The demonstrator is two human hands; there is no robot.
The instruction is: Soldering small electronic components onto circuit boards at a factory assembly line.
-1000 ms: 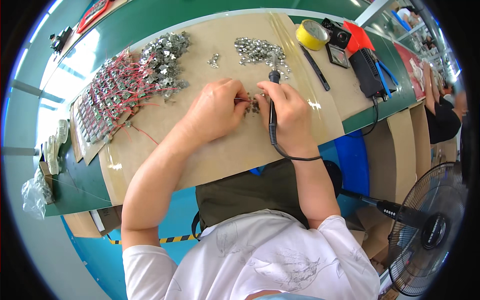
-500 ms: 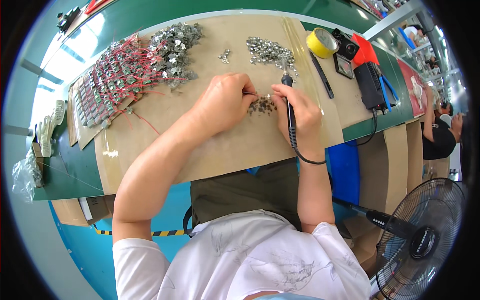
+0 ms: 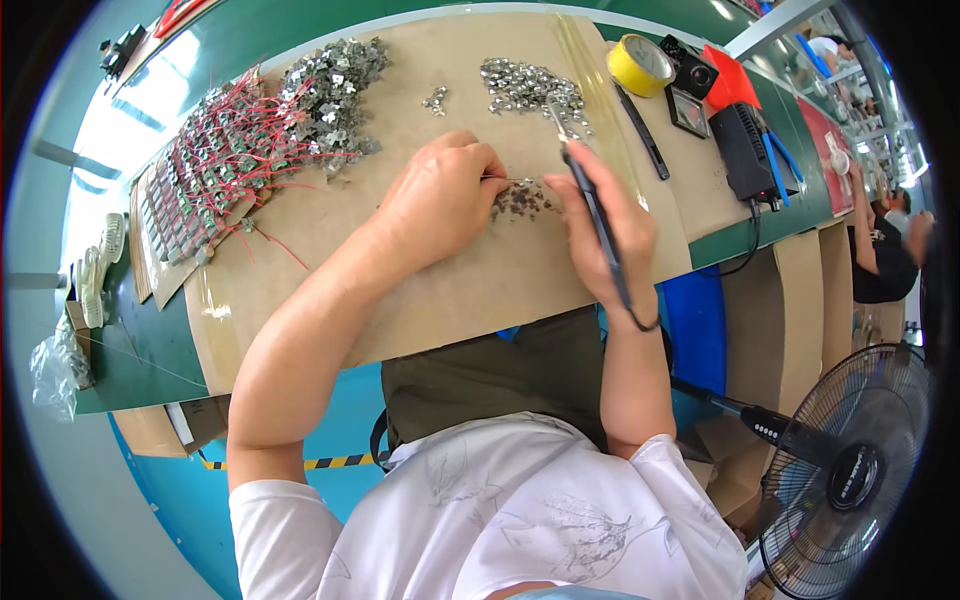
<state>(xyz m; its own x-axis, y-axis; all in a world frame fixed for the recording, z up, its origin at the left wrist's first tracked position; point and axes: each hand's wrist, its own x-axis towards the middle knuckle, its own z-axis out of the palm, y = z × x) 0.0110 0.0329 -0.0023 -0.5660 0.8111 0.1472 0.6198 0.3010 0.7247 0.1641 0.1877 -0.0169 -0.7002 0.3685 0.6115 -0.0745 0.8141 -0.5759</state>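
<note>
A thin wire point(image 3: 515, 179) sticks out of the pinched thumb and forefinger of my left hand point(image 3: 437, 195), over the middle of the cardboard sheet. Beneath its free end lie scattered small dark bits point(image 3: 520, 203). My right hand point(image 3: 632, 232) is closed around a soldering iron point(image 3: 603, 222), its tip pointing away from me toward a pile of small shiny metal parts point(image 3: 530, 88). A gap separates the two hands. Whether the right thumb and forefinger also hold something small cannot be made out.
Small boards with red wires point(image 3: 215, 150) and a heap of metal pieces point(image 3: 335, 90) lie at left. Beyond my hands is a little metal cluster point(image 3: 435, 101). Yellow tape point(image 3: 641, 66), a black pen-like tool point(image 3: 642, 132) and a black box point(image 3: 741, 152) stand right; a fan point(image 3: 850, 475) is below.
My right hand has drawn away to the right from the wire's end, and the soldering iron has tilted more to the left at its tip. The left hand keeps its pinch.
</note>
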